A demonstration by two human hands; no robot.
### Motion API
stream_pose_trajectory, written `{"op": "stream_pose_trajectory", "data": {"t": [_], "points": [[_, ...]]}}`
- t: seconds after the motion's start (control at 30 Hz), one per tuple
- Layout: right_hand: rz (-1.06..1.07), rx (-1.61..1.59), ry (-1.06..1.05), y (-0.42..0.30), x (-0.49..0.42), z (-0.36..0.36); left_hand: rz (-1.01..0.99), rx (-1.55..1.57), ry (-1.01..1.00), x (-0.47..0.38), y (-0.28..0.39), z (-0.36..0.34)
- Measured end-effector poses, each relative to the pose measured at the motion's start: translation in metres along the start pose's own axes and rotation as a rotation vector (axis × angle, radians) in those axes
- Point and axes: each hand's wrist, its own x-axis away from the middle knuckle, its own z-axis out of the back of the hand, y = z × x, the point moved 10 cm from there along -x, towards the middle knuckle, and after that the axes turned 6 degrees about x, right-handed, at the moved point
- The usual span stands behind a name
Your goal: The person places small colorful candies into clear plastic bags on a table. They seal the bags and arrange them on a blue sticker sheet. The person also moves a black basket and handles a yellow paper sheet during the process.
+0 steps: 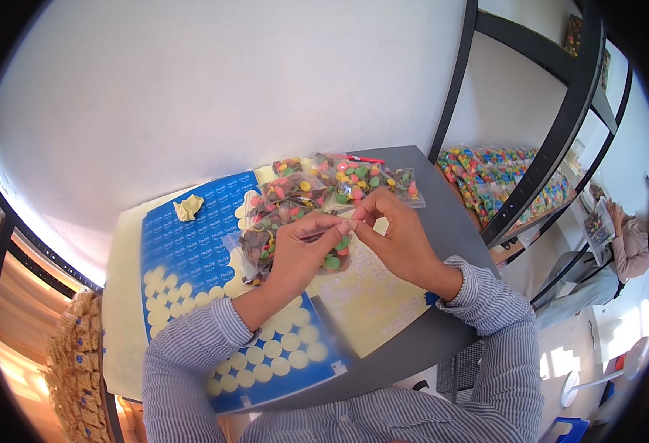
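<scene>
My left hand (301,243) pinches the upper edge of a clear plastic bag (335,261) between thumb and fingers. Colourful round pieces, green, red and brown, show inside it below my fingers. Close against the left fingertips, my right hand (399,239) also pinches at that edge; the exact grip is partly hidden. More filled clear bags (294,188) lie just beyond my hands. Under my left forearm spreads a blue sheet of round stickers (191,249), with many pale circles where stickers are gone. A yellowish backing sheet (377,299) lies beneath my right hand.
A crumpled paper (188,208) rests on the blue sheet. Behind the bags lies a red pen-like tool (364,159). The grey table (463,232) meets a white wall. Black-framed shelving (557,122) holds many filled bags at right, near a seated person (629,243). Packed bags (78,365) stand left.
</scene>
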Motion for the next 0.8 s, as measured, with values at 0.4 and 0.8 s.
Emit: {"op": "stream_pose_trajectory", "data": {"t": [0.4, 0.8], "points": [[0.013, -0.1, -0.084, 0.009, -0.002, -0.003, -0.012, 0.037, 0.067, -0.003, -0.007, 0.008], [-0.175, -0.388, -0.302, 0.041, -0.007, -0.022, 0.144, 0.096, 0.003, -0.002, -0.017, 0.002]]}}
